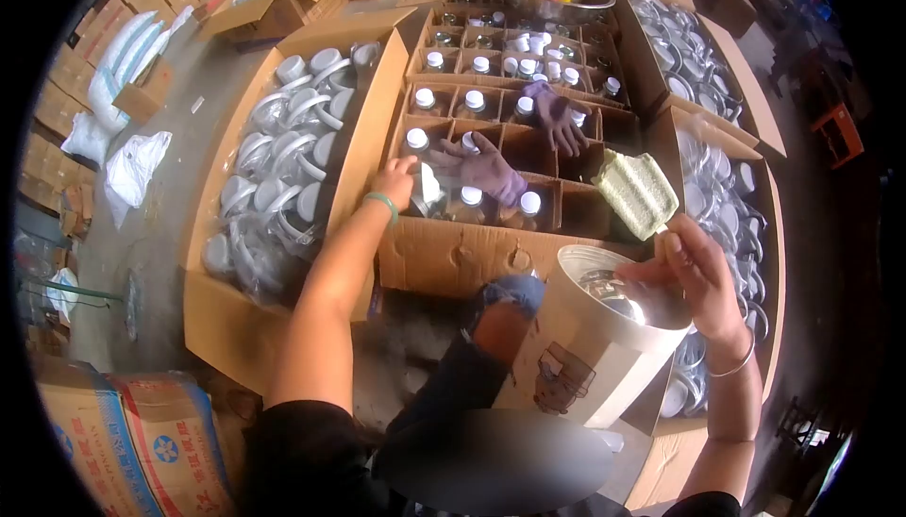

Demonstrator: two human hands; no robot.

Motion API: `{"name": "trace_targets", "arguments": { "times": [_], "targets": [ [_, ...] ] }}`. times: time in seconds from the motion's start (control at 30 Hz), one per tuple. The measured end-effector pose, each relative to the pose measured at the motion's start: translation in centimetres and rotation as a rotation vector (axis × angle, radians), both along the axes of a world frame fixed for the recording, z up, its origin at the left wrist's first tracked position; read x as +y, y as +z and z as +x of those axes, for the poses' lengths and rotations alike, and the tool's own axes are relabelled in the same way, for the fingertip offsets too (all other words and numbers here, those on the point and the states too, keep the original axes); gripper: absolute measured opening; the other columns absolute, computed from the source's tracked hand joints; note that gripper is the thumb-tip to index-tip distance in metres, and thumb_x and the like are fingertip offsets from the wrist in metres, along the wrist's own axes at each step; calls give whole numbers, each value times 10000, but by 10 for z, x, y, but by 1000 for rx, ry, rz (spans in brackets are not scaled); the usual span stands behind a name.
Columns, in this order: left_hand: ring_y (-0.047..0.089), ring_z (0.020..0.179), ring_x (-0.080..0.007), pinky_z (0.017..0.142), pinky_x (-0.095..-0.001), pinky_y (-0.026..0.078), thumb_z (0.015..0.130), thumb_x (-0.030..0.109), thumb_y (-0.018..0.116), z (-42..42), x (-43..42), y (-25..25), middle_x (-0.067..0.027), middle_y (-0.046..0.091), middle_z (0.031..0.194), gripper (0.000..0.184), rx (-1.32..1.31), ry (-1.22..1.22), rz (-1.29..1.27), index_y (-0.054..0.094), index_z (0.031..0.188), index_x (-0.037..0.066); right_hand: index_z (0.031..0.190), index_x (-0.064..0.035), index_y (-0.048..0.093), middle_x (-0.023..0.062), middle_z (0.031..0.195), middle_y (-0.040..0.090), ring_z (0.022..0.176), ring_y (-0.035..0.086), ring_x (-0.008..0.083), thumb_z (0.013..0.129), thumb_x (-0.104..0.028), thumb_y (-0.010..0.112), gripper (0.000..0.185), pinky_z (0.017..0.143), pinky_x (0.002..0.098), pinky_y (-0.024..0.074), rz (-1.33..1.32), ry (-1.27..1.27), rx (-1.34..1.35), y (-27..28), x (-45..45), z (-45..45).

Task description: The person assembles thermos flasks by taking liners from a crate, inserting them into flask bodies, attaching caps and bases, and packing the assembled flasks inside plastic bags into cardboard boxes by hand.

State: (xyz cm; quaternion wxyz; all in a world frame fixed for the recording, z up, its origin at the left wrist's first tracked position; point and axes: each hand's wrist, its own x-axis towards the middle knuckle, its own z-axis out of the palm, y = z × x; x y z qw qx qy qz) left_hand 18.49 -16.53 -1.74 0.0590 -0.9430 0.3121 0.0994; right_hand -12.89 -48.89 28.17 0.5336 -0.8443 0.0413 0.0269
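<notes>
My right hand (703, 281) grips the short stick of a pale green, ridged ice pop (637, 194) over the mouth of a cream-coloured cylinder (604, 357). This cylinder has a shiny inside and a dark printed picture, and leans near my knee. At the front left corner of a divided cardboard box (453, 253), my left hand (394, 187) has its fingers curled by a crumpled-looking white thing (429, 185); what they hold is partly hidden. White-capped bottles (530, 204) stand in the box's compartments. Two purple work gloves (491, 173) lie across them.
Open cartons of bagged grey-white lidded parts (288, 154) flank the divided box on the left and right. At its far end sits a metal bowl (557, 12) with an orange-yellow ring inside. Printed cartons (142, 441) stand at lower left, and white sacks (137, 168) lie on the floor.
</notes>
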Motion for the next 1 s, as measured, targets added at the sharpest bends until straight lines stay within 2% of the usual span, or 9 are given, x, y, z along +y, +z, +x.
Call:
{"name": "trace_targets", "arguments": {
  "times": [0.1,0.13,0.27,0.43,0.53,0.57,0.7,0.83,1.0],
  "targets": [
    [357,1327,-294,1032,-368,422,642,46,787,-1,4,34,-35,331,1489,486,34,-81,-25,666,1114,49,932,-20,460,46,787,597,877,700,200,1038,-191,395,211,704,239,519,100,-10,-41,-5,2,0],
    [333,1342,-296,1051,-379,394,577,146,847,14,13,23,-38,346,1494,334,-47,-192,-16,739,884,72,937,-23,455,46,785,585,882,698,213,1038,-193,392,208,712,242,521,175,-52,-47,-7,2,-1],
    [521,1167,-327,1012,-402,407,679,126,785,51,43,74,-112,618,1196,277,153,-590,-345,652,920,93,951,-53,437,171,847,671,861,692,245,1042,-247,370,225,732,265,527,323,-140,-69,-13,1,-2],
    [617,927,-142,799,-294,481,909,196,638,45,49,173,-37,651,935,171,663,-94,-629,616,990,47,952,-70,437,219,872,690,847,699,255,1044,-273,349,240,741,265,541,486,-195,-98,-22,1,0],
    [590,991,-96,858,-289,492,968,248,565,33,50,209,-2,609,1091,268,962,242,-1191,541,1177,81,972,-71,451,222,907,691,850,701,250,1043,-272,349,236,747,272,551,587,-267,-164,-24,1,2],
    [560,1127,-171,954,-380,482,997,240,498,28,47,215,-32,562,1229,352,1035,254,-1344,452,1298,64,988,-67,457,217,925,692,864,699,249,1044,-273,347,241,767,283,552,578,-289,-227,-29,-3,6],
    [471,1273,-265,1045,-503,412,1009,215,439,-26,-17,229,-102,493,1364,386,1321,-65,-1768,411,1368,75,1051,-48,484,212,1086,666,1051,646,266,1048,-259,335,258,974,367,472,497,-343,-409,-31,-13,31],
    [478,1262,-274,1041,-492,409,987,199,488,-110,-84,249,-125,494,1347,352,1419,-167,-1800,441,1312,73,1031,-47,481,217,1253,586,1217,535,244,1048,-258,336,256,1066,377,377,502,-255,-688,-29,-18,58],
    [514,1187,-223,1028,-399,411,971,245,543,-155,-120,251,-115,534,1270,356,1256,-470,-1686,465,1264,57,1012,-95,417,288,1124,618,1022,640,291,1047,-253,326,185,911,376,509,861,-110,-640,-17,-9,37]
  ]
}}
